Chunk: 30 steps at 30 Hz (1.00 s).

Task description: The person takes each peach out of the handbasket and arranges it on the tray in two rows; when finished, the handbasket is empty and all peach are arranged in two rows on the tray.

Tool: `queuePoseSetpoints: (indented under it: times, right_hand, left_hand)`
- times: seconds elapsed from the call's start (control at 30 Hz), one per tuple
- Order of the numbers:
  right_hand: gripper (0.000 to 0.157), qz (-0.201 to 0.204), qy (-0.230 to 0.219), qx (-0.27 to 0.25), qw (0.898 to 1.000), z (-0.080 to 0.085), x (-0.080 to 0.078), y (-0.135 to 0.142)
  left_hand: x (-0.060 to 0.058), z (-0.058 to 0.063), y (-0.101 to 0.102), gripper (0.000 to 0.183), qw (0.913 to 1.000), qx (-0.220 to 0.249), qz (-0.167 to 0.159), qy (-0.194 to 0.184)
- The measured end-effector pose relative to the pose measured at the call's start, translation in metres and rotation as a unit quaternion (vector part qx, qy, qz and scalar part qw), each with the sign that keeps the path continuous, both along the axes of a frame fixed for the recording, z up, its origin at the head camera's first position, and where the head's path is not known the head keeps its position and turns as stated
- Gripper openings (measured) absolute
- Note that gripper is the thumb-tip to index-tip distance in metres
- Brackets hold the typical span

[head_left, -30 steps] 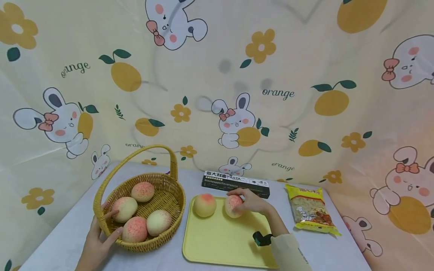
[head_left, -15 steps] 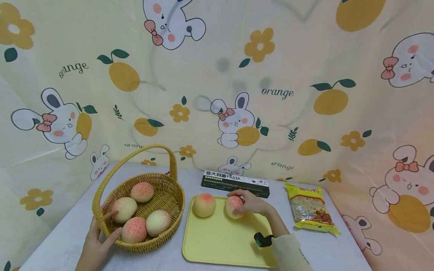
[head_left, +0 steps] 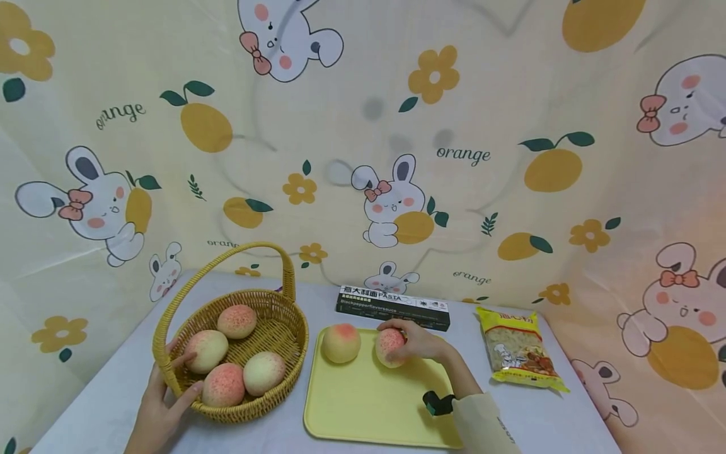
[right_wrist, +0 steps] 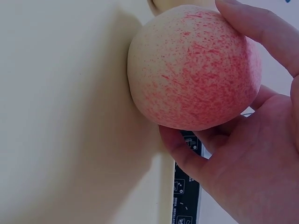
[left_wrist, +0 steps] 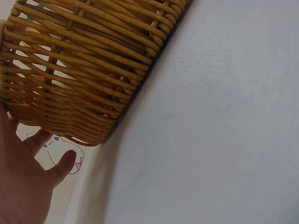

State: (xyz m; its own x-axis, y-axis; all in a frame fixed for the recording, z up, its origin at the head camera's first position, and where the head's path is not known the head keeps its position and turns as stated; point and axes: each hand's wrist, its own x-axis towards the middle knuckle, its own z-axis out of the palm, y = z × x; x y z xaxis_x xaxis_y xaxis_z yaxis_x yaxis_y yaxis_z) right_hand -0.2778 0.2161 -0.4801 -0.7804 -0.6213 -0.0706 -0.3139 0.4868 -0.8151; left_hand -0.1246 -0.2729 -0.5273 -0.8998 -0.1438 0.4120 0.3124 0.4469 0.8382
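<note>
Right hand [head_left: 418, 342] pinches one of two peaches [right_wrist: 196, 70] at one tray [head_left: 368, 410]; spread left hand [head_left: 161, 407] touches one basket [head_left: 241, 413] holding four.

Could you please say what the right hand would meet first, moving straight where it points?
Past its held peach, the right hand would likely meet the other peach on the tray; depth is unclear.
</note>
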Motion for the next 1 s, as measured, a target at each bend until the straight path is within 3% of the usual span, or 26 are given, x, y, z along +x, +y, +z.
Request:
queuePoseSetpoints:
  times: [0.4,0.63,0.83,1.0]
  right_hand:
    - [0.059,-0.006,0.001,-0.016,1.000,0.0034,0.0048,-0.0029]
    - [0.060,-0.005,0.003,-0.012,1.000,0.0020,0.0033,-0.0022]
    - [0.060,-0.007,0.005,-0.015,1.000,0.0022,0.0021,0.0000]
    - [0.060,-0.015,0.002,-0.019,1.000,0.0038,0.0013,0.0010]
  left_hand:
    - [-0.0002,-0.0001,-0.0005,0.057,1.0000,-0.001,0.001,0.002]
    - [-0.0036,-0.0019,-0.0024,0.073,0.9998,-0.011,0.006,0.016]
    - [-0.0039,-0.0031,-0.0036,0.062,0.9999,-0.012,0.007,0.007]
    - [-0.0031,-0.0007,-0.0027,0.069,0.9999,-0.009,0.007,0.011]
